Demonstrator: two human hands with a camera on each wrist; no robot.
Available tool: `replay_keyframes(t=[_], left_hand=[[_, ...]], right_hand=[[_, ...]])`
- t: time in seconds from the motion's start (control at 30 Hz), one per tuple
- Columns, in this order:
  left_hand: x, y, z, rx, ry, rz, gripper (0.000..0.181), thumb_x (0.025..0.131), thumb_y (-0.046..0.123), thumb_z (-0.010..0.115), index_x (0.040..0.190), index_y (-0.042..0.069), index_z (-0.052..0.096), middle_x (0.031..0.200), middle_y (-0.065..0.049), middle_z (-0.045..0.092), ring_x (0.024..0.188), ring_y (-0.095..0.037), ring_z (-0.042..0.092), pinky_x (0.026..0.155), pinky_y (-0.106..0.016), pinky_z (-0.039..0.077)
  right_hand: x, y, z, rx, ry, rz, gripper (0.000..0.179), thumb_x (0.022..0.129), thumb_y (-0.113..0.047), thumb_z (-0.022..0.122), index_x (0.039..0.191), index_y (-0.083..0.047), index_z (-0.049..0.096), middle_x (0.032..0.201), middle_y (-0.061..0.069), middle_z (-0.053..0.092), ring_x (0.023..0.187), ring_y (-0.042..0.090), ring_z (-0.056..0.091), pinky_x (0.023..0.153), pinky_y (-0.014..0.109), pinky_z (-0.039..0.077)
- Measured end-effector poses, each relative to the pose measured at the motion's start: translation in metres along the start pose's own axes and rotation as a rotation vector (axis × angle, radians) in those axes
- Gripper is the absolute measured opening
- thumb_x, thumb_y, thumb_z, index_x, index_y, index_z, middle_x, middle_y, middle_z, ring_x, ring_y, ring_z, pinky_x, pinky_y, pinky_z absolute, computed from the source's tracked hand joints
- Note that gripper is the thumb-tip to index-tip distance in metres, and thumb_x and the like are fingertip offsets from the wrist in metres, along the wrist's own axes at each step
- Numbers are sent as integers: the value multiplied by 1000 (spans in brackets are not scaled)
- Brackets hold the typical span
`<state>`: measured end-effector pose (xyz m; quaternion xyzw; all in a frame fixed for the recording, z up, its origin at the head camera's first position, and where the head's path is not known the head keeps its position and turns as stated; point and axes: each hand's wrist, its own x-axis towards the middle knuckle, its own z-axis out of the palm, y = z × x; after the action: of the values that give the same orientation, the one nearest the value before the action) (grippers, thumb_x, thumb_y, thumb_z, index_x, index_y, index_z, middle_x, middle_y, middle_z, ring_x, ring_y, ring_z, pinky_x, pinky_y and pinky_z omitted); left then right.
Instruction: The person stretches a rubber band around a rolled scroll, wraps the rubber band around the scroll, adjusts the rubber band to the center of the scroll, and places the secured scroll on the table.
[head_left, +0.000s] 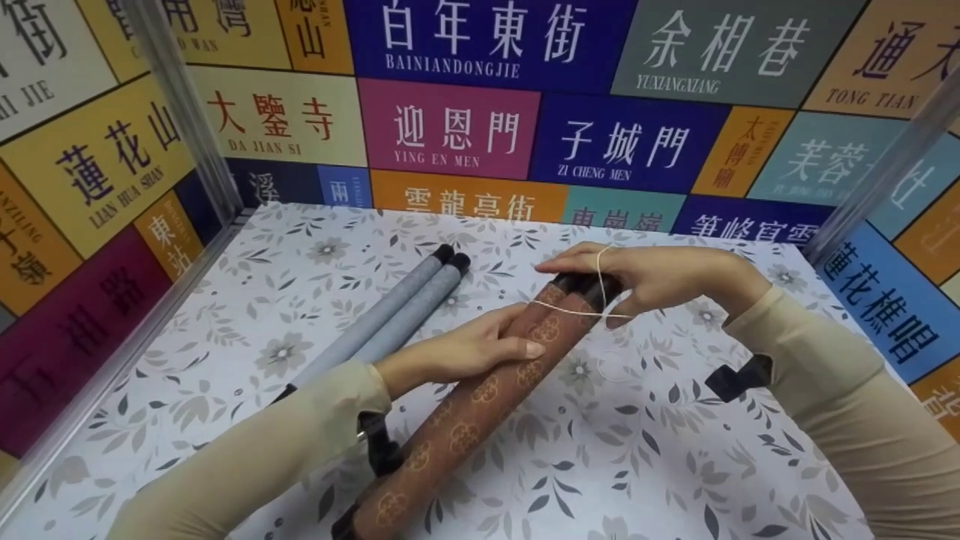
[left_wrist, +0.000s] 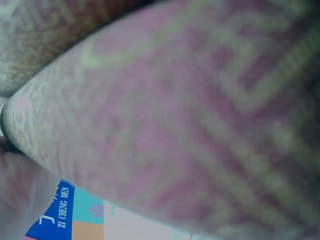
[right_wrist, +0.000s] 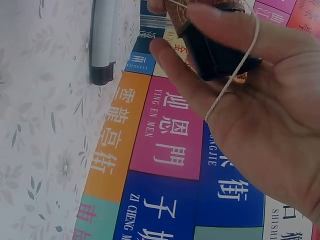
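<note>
While two beige sleeves (head_left: 255, 450) are crossing over the floral cloth (head_left: 637, 442), a black strap (head_left: 380, 444) is sitting at the left wrist. Just beside it, a pair of brown rolls (head_left: 474, 409) with gold patterns is slanting away from the lower edge towards the upper right; whether their whole length is resting on the cloth, I cannot tell. The left hand (head_left: 465, 351) is gripping these rolls around their upper part, its thumb lying along the top and its other fingers partly hidden. Near the dark far ends, a thin white string (head_left: 577, 312) is crossing the rolls and is also passing over the right hand (head_left: 656, 277). This hand is hovering close about those ends, its fingers stretching out and its thumb standing apart from them; whether it is touching the ends, I cannot tell. To the left, two grey rolls (head_left: 371, 318) with black tips are lying side by side on the cloth. Behind everything, a wall of colourful street-name panels (head_left: 450, 127) is standing.
</note>
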<state>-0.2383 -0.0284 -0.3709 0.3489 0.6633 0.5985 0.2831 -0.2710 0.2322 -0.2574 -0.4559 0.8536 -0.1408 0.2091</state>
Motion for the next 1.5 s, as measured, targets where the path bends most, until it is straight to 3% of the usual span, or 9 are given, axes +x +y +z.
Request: replay_keyframes(t=[0.17,0.37,0.6,0.73,0.9,1.07,1.23,1.3,1.5], left_hand=[[-3,1,1,5,-11,-3,53,97,22,56,146,13,38,120,-11,65,96,-13,67,84,-30,58],[-6,3,7,-99,-64,-6,58,94,24,54,148,10,36,117,-7,62,95,-12,65,82,-28,57],[-7,6,20,-344,-119,-47,72,82,35,56,142,4,33,103,-3,59,80,-13,64,72,-29,58],[-7,7,26,-378,-180,-82,80,78,41,63,141,4,32,104,-2,58,81,-12,63,73,-30,58],[-8,10,32,-405,-178,-82,95,67,56,74,137,5,35,102,-3,58,79,-13,63,69,-29,58],[-6,18,41,-515,-165,-3,78,63,64,75,115,14,44,87,3,59,63,-9,60,58,-22,53],[-4,27,44,-687,-242,105,47,74,56,67,105,23,54,74,7,54,52,-4,56,46,-17,40],[-3,28,43,-710,-249,97,43,77,54,65,105,23,56,73,7,55,51,-4,56,45,-17,40],[-2,29,41,-517,-128,-52,76,68,79,64,111,19,45,80,6,59,58,-6,61,57,-22,51]], right_hand=[[1,-3,-1,-22,-11,5,89,83,6,63,156,-30,28,159,5,34,140,28,42,111,52,40],[1,-6,-2,186,-68,-1,100,81,1,73,158,-33,18,148,6,45,128,20,53,98,30,54],[11,5,-11,330,-146,-316,83,80,-5,78,152,-15,37,139,8,50,122,19,54,103,28,48],[19,12,-16,351,-298,-539,71,87,-30,75,145,-3,45,145,13,48,131,22,47,111,28,40],[26,12,-16,517,-360,-663,85,88,-54,67,143,6,45,148,18,48,136,27,46,114,33,39],[28,15,-4,735,-206,-620,84,84,-50,73,141,6,47,139,13,59,126,23,58,106,33,49],[36,21,17,952,-9,-549,71,79,-42,81,129,1,56,123,7,63,112,17,64,98,33,54],[38,24,23,958,34,-542,65,78,-43,81,122,-1,59,118,4,63,105,14,63,93,31,55],[41,26,20,822,155,-440,57,74,-51,81,107,-7,67,98,-3,67,84,7,58,71,23,52]])
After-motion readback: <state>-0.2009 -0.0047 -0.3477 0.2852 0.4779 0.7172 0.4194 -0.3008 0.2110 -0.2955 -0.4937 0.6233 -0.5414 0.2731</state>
